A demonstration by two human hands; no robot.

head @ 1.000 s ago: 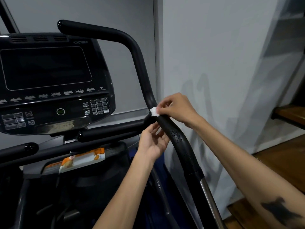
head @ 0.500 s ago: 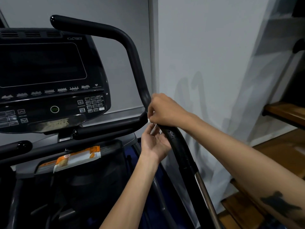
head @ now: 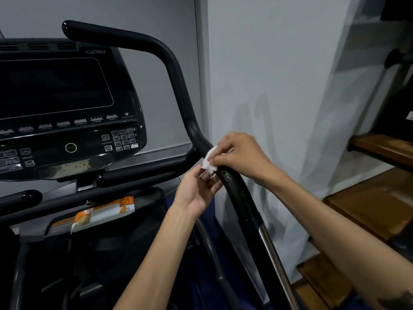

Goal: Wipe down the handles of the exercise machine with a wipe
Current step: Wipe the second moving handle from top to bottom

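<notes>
— What's behind the work area from where I'm steering?

— I see a plain pale grey wall, dimly lit, with a vertical white corner trim strip on its left edge.

— And on the right?

— Brown wooden stair treads climb along the wall, and soft shadows fall across it.

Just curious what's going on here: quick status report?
Right hand pinching white wipe against the black handle. Left hand touching wipe from below. Nothing in the way.
</notes>
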